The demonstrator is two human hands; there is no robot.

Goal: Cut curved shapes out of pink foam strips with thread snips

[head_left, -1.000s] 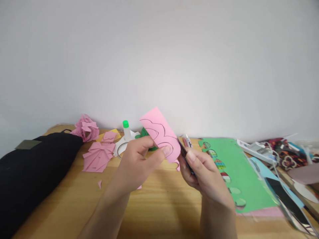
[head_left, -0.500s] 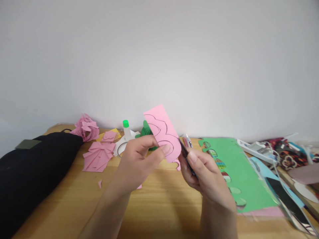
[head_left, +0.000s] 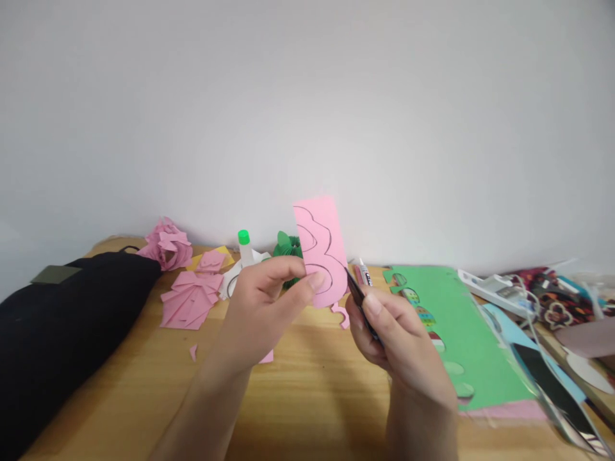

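Observation:
Between thumb and fingers, my left hand [head_left: 266, 314] pinches a pink paper strip [head_left: 321, 230] by its lower left edge, holding it up above the table. Dark curved outlines are drawn on the strip, and its lower end is cut round. My right hand [head_left: 396, 330] is closed round black scissors [head_left: 361, 299], whose handles are mostly hidden in the fingers. The blade tips touch the strip's right edge beside a drawn line. A curled pink paper offcut [head_left: 341, 315] lies on the table just below.
Folded pink paper [head_left: 189, 302], a pink paper flower [head_left: 166, 244] and a green-capped glue stick [head_left: 245, 246] stand at the left. A black fabric item [head_left: 72, 320] covers the near left. Green sheet [head_left: 473, 339], phone [head_left: 557, 390] and power strip [head_left: 494, 291] lie right.
My left hand has turned the pink strip more upright, its top moving to the right. The scissors stay at its right edge, and my right hand has barely moved.

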